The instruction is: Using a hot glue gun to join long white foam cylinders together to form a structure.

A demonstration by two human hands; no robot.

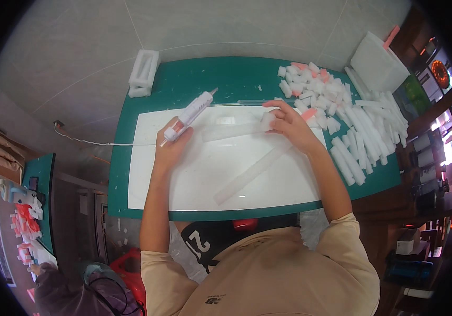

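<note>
My left hand (171, 148) is closed around a white glue gun (194, 109), whose narrow nozzle points up and to the right. A white cord runs to that hand from the left. Over the board, my right hand (292, 125) pinches a small white foam block (267, 122) between thumb and fingers. The block is at the right end of a white foam strip (231, 132) on the white board (184, 187); whether they touch, I cannot tell. A second foam strip (249, 176) lies slantwise below, its upper end near my right wrist.
The board rests on a green table (184, 73). A pile of white and pink foam pieces (315, 87) and many long foam strips (365, 129) cover the right side. A hollow foam frame (143, 73) stands back left. At far left, another person (62, 289) sits by a second table.
</note>
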